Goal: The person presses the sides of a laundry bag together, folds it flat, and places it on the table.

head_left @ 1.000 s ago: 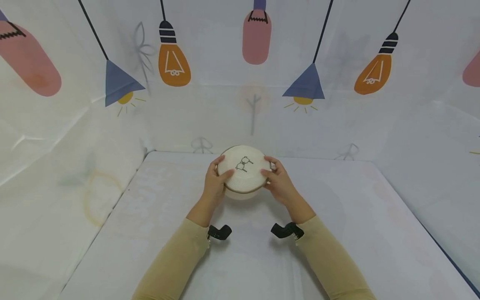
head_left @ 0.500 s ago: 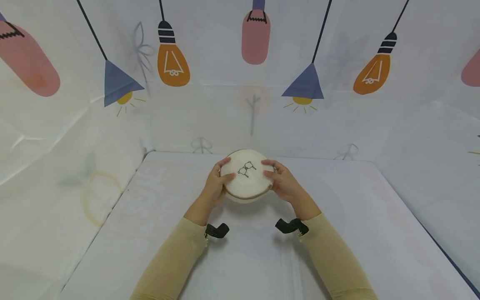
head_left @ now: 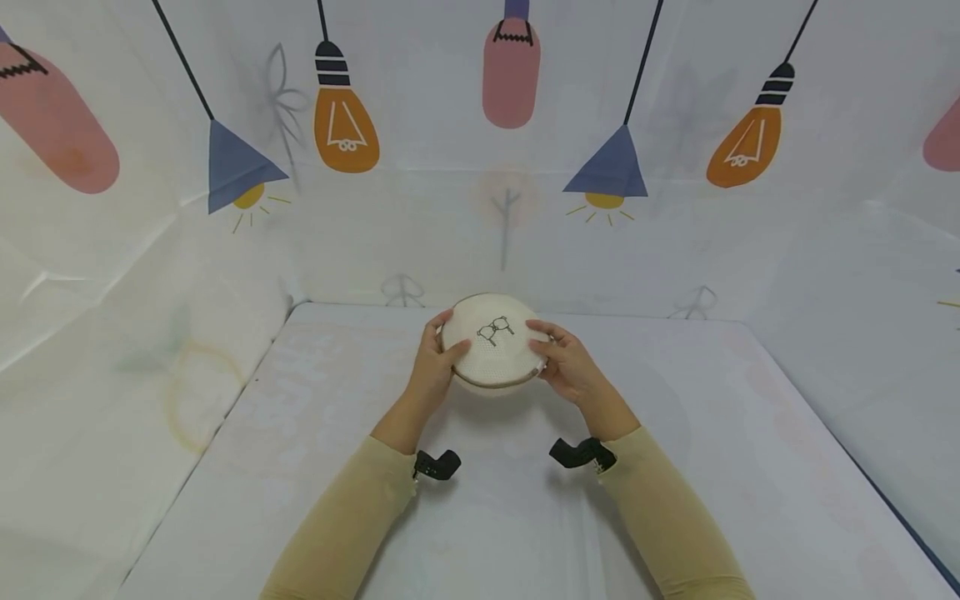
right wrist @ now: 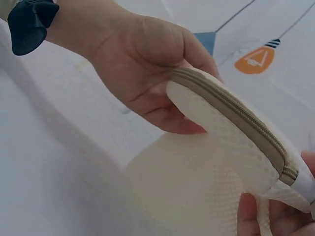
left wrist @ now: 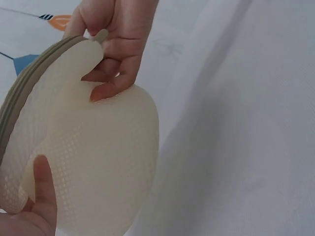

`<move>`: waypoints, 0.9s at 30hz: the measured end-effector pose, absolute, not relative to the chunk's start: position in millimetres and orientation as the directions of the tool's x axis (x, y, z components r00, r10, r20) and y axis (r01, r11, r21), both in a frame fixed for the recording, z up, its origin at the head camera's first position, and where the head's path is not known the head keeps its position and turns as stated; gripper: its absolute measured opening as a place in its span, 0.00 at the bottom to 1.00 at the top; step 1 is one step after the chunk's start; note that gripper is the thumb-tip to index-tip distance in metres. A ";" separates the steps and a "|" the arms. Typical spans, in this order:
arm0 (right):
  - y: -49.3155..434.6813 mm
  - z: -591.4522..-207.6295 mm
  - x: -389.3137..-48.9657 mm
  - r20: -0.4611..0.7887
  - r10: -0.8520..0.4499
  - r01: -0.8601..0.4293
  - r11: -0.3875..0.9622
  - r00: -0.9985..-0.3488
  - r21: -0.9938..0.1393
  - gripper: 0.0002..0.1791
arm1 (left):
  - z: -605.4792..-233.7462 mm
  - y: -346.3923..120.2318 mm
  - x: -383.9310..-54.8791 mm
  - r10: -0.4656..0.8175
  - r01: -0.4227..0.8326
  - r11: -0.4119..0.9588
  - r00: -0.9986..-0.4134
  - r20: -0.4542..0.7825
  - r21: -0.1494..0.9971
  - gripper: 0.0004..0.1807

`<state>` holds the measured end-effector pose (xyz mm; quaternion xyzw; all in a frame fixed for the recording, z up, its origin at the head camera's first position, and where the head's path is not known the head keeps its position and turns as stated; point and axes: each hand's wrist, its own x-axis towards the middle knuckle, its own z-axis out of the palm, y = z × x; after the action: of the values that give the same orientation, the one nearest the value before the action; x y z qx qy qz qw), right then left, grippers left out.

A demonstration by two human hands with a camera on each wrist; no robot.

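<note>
A round, cream mesh laundry bag [head_left: 492,354] with a line drawing of glasses on its face is held up between both hands, over the far part of the table. My left hand [head_left: 433,358] grips its left edge, thumb on the front face. At the right edge my right hand [head_left: 570,364] pinches it between thumb and fingers. A brown zip [right wrist: 246,127] runs along the rim, and its pull tab [left wrist: 101,36] shows beside the right hand in the left wrist view. The bag's domed mesh underside [left wrist: 108,147] bulges below the zip. Some fingertips are hidden behind the bag.
A white-covered table [head_left: 675,467] lies under the arms. Behind it stands a white sheet wall [head_left: 435,225] printed with hanging lamps and bulbs. Each wrist carries a black camera mount [head_left: 438,465].
The bag has shifted slightly right over the second, dipping and then rising a little, and its face has turned slightly. Both hands keep their grip; the right hand has moved slightly outward.
</note>
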<state>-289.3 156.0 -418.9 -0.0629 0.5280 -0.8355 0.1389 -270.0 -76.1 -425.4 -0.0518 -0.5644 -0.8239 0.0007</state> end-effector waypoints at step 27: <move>146.9 -418.4 -284.7 -0.105 -0.197 0.183 -0.438 -0.975 -0.880 0.15 | -429.3 -64.4 -259.5 0.077 0.169 0.050 -0.983 0.165 0.984 0.43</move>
<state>-284.7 146.9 -418.4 -0.0068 0.5180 -0.8480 0.1122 -259.5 -64.4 -429.3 -0.0850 -0.7238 -0.6839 0.0339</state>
